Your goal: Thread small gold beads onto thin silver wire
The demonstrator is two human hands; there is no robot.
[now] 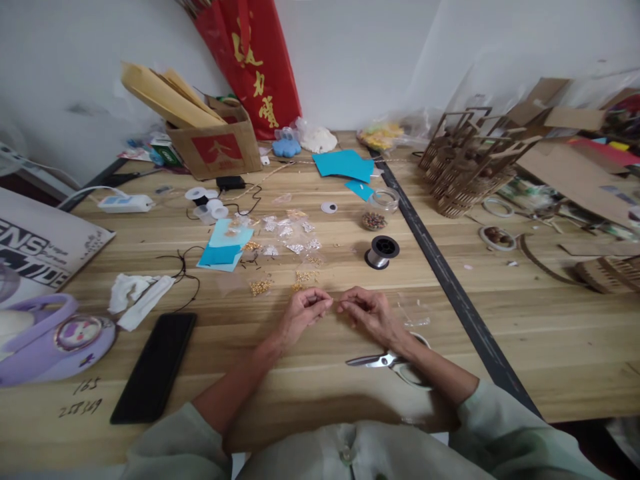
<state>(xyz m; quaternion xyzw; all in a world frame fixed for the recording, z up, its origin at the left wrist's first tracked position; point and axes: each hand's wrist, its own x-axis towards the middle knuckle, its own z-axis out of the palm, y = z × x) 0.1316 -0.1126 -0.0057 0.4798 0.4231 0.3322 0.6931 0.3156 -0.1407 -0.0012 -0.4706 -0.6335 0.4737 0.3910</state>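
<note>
My left hand (307,311) and my right hand (369,313) are raised over the wooden table, fingertips pinched and almost meeting. Whatever lies in either pinch is too small to make out. Just beyond my left hand are small piles of gold beads (261,287) and clear bags of silver beads (295,247). A spool of thin clear line or wire (382,252) stands past my right hand. Scissors (383,361) lie partly beneath my right forearm. Near my right wrist rests a clear plastic bag (414,312).
At left lie a black phone (154,368), white tissue (133,293) and blue paper (227,243). A jar of brown beads (375,220) stands behind the spool. Wooden baskets (463,167) occupy the back right; a paper bag (215,147) and red bag (270,60) stand at the back.
</note>
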